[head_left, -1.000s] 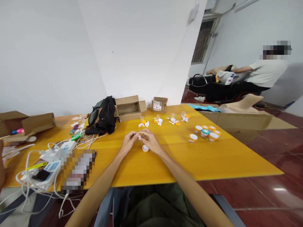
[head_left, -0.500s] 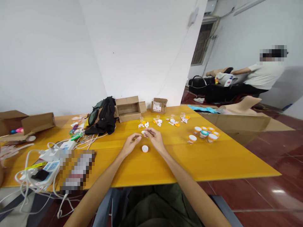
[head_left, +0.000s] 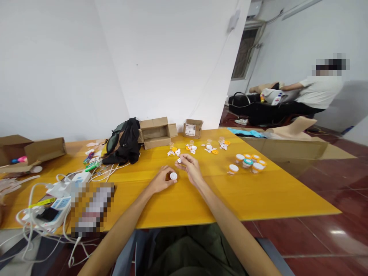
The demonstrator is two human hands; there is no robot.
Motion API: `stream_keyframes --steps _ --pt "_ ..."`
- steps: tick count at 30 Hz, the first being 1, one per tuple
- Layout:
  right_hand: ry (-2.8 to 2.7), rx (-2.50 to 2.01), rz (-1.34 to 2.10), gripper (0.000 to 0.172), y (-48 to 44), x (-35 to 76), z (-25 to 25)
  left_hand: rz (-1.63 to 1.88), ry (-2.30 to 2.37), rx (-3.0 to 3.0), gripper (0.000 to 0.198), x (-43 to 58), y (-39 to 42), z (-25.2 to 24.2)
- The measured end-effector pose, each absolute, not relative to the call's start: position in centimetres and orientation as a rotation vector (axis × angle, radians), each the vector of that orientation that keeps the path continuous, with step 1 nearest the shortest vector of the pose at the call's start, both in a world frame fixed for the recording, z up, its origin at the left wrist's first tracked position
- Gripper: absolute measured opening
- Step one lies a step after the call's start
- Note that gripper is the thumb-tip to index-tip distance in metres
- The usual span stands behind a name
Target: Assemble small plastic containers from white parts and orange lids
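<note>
My left hand point(head_left: 163, 179) grips a small white round part, cap-like in shape point(head_left: 173, 176), just above the table, its thumb and fingers on either side. Pinched between the fingertips of my right hand point(head_left: 190, 167) is a small white piece with dark dots or holes point(head_left: 179, 160). Beyond my hands lie groups of loose parts: white dotted pieces with an orange ring point(head_left: 174, 149), a similar cluster point(head_left: 192, 148), and more white pieces with an orange ring point(head_left: 215, 151). Small clear cups point(head_left: 221, 140) stand behind them.
On the right stand several lidded clear jars point(head_left: 233, 168), one with a green lid point(head_left: 247, 162). An opened cardboard box point(head_left: 156, 133), a smaller box point(head_left: 193, 128) and a black bag point(head_left: 129, 143) line the wall. Power strips point(head_left: 61, 207) and cables crowd the left. A person point(head_left: 322, 92) sits far right.
My left hand has come down and toward me and taken hold of the white round part that lay on the table. My right hand has shifted slightly right, still pinching the small white piece.
</note>
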State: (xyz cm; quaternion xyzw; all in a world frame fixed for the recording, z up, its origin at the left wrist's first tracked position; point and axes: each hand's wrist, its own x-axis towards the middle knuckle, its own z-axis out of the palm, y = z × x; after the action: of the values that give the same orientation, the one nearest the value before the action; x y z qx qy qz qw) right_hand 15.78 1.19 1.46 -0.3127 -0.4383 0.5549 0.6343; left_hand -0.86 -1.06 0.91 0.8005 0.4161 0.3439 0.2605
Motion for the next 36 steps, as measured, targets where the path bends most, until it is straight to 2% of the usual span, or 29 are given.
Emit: stream_keyframes --steps 7,16,24,30,33,36 --pt "-1.169 -0.754 1.196 0.039 1.5 15.3 1.1 1.092 1.303 1.992 0.016 -1.3 -0.2 1.0" --pt "-1.539 -0.836 0.862 0.022 0.8 14.8 1.0 1.093 1.324 1.979 0.017 -1.5 0.1 0.9" --pt "-1.773 -0.835 0.666 0.024 1.2 15.0 0.2 1.057 1.285 2.045 0.018 -1.6 0.0 0.9" --pt "-1.796 -0.887 0.632 0.01 1.6 15.1 -0.6 1.096 1.25 2.06 0.017 -1.6 0.0 0.7" --pt "-1.842 -0.876 0.603 0.012 1.5 15.0 -0.7 1.131 1.233 2.032 0.014 -1.5 0.0 0.6" --pt "-1.913 -0.821 0.57 0.021 1.3 15.0 -0.4 1.132 1.239 2.006 0.011 -1.5 0.1 0.5"
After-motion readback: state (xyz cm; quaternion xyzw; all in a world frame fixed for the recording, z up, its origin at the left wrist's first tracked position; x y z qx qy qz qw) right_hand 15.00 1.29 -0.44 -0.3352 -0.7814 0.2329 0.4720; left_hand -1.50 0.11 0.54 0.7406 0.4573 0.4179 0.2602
